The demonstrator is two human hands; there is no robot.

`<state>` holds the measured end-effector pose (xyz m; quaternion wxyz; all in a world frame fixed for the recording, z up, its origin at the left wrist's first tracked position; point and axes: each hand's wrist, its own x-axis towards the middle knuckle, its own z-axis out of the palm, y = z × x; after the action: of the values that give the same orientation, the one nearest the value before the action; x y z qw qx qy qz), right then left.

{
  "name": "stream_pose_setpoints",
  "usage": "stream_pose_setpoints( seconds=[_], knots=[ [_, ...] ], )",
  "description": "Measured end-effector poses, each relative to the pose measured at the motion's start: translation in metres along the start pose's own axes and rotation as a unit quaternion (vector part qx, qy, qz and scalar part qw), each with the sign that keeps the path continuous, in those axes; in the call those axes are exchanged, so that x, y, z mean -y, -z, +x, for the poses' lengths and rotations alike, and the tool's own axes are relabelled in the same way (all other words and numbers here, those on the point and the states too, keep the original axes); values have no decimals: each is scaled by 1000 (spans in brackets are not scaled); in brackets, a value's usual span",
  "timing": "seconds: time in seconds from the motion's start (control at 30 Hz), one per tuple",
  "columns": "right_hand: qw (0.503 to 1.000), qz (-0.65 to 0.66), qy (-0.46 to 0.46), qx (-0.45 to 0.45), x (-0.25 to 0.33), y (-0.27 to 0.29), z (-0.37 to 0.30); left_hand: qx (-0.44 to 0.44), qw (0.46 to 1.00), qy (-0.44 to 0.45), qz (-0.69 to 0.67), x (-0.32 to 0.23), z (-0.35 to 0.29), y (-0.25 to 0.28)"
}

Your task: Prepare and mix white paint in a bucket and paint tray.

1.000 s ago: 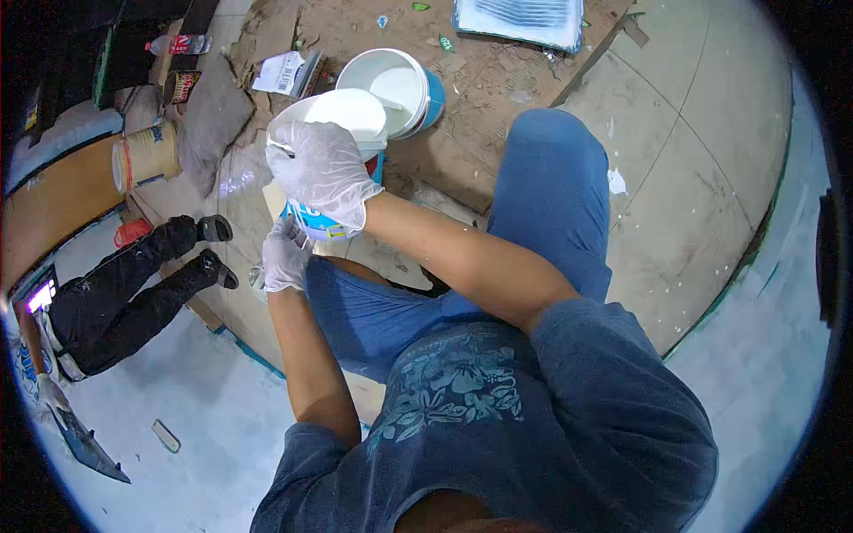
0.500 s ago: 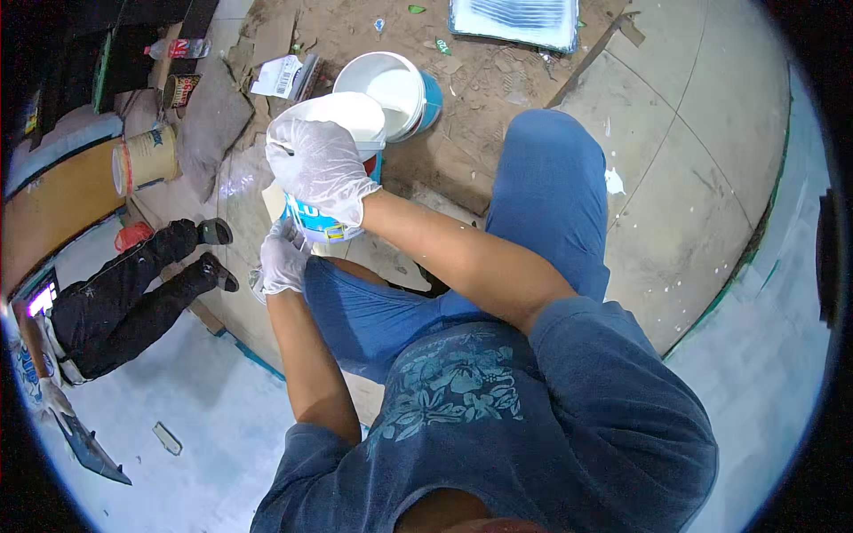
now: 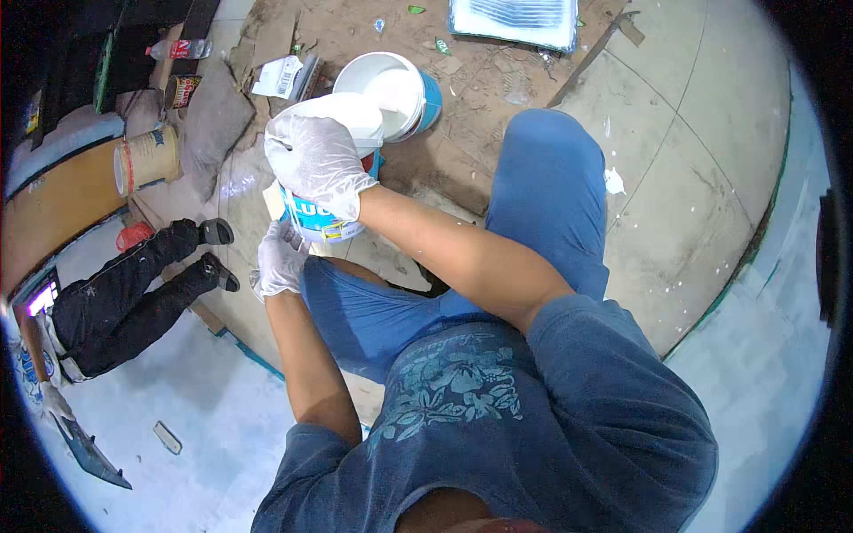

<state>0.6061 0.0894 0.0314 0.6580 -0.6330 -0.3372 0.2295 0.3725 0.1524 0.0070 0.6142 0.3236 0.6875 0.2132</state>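
Note:
Both of my hands wear thin white gloves. Between them a white paint bucket with a blue label (image 3: 313,216) is tilted, its mouth toward a second white bucket with a blue side (image 3: 432,99). My right hand (image 3: 320,160) is closed on the tilted bucket's upper rim and side, with the fingertips partly hidden. Down at the bucket's base, my left hand (image 3: 283,258) has its fingers curled against the lower edge. White paint shows at the tilted bucket's mouth and inside the second bucket; whether it is flowing I cannot make out.
Dirty cardboard (image 3: 480,107) covers the floor ahead, bearing a white paint tray (image 3: 515,22). At left lie a grey sack (image 3: 213,120) and a beige bucket (image 3: 147,160). Another person in black trousers (image 3: 124,293) stands at far left, holding a flat grey tool (image 3: 93,453).
The tilted bucket and my hands have shifted very slightly; its label shows a little more. Both hands keep their hold. The other person's grey tool has moved a little.

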Motion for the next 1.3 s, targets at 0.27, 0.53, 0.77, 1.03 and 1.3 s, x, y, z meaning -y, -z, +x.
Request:
stream_pose_setpoints(
  seconds=[0.27, 0.53, 0.77, 1.03, 1.3],
  knots=[
    [1000, 14, -20, 5, 2, 1, 1, -9, 1000, 5, -3, 0, 1, 0],
    [1000, 2, -7, -2, 1, -1, 3, 4, 1000, -2, 1, -2, 3, 4],
    [1000, 8, -8, -13, -5, -3, 4, 5, 1000, -3, -14, 1, 3, 1],
    [999, 18, -17, -33, -3, -2, 6, -10, 1000, 6, -7, -1, 2, 0],
    [1000, 7, -28, -8, -5, -2, 7, -8, 1000, 0, -5, 0, -1, -3]
  ],
)
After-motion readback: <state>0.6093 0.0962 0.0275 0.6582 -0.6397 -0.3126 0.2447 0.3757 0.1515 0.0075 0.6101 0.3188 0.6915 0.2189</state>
